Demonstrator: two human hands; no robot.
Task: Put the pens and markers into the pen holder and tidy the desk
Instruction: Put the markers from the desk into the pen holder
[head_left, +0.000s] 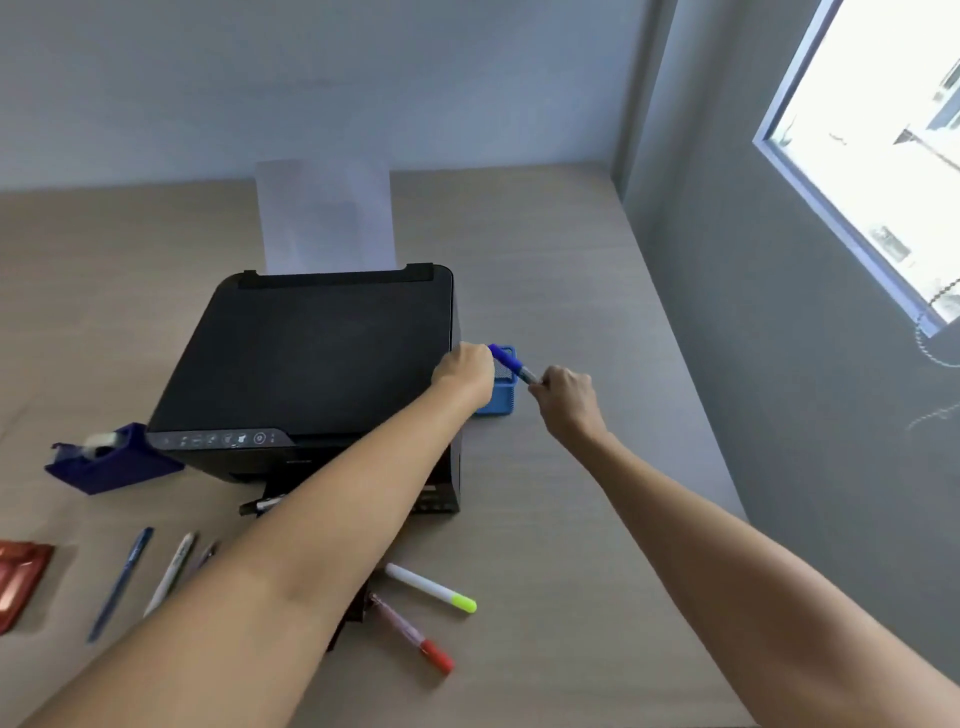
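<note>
You are holding a blue marker (511, 362) near the middle of the frame, tilted, just above the blue mesh pen holder (500, 397). Your right hand (563, 397) is closing its fingers around the lower, grey end of the marker. Your left hand (465, 371) is curling closed at the capped blue end, but I cannot tell how firmly it is gripping there. The pen holder is standing on the wooden desk (571, 519), just beside the right edge of the black printer (311, 364).

In the lower middle of the frame, a white marker with a yellow-green cap (431, 588) and a pink pen with a red cap (413, 635) are lying on the desk. At lower left, a dark blue pen (120, 583) and a white pen (170, 573) are lying near each other. A blue tape dispenser (111, 460) is sitting at the left, touching the printer.
</note>
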